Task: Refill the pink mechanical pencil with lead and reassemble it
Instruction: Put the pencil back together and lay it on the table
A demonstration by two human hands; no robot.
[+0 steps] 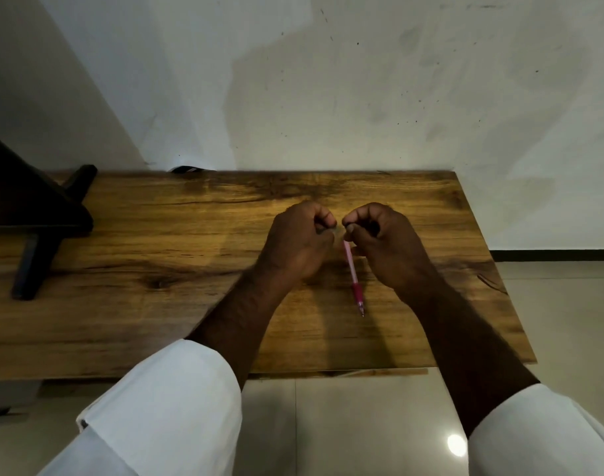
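The pink mechanical pencil (352, 269) hangs between my hands above the wooden table (156, 235), its darker pink grip and metal tip pointing down toward me. My right hand (379, 245) pinches the pencil's upper end between thumb and fingers. My left hand (300, 242) is curled just left of that end, thumb and forefinger pressed together at the fingertips; something small and pale seems pinched there, too small to identify. The top of the pencil is hidden by my fingers.
A dark wooden stand (36, 218) sits on the table's left part. The table's right edge (493, 269) and front edge are close to my forearms, with tiled floor (362, 424) below. A white wall rises behind the table.
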